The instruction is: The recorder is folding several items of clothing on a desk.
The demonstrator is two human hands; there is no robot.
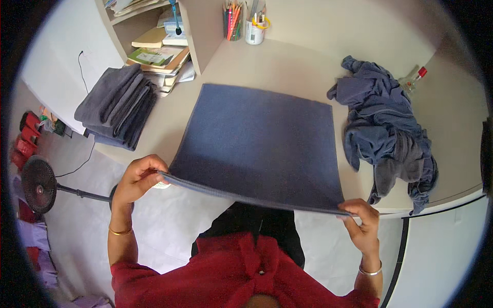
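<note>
A dark blue-grey cloth, like a towel [259, 143], is spread over the desk, its far edge lying on the top and its near edge lifted beyond the desk front. My left hand [141, 177] pinches the near left corner between thumb and fingers. At the near right corner, my right hand [361, 218] grips the cloth the same way. The edge between my hands sags a little and looks layered. To the left sits a stack of folded dark cloths [118, 105]. A crumpled heap of blue-grey cloths [382, 123] lies to the right.
The desk [287, 59] carries a glass of coloured pencils [233, 23] and a white pen cup [255, 32] at the back. Books and papers [159, 56] fill a shelf at the far left. A red-capped bottle [413, 81] stands behind the heap. A black fan [40, 185] is on the left.
</note>
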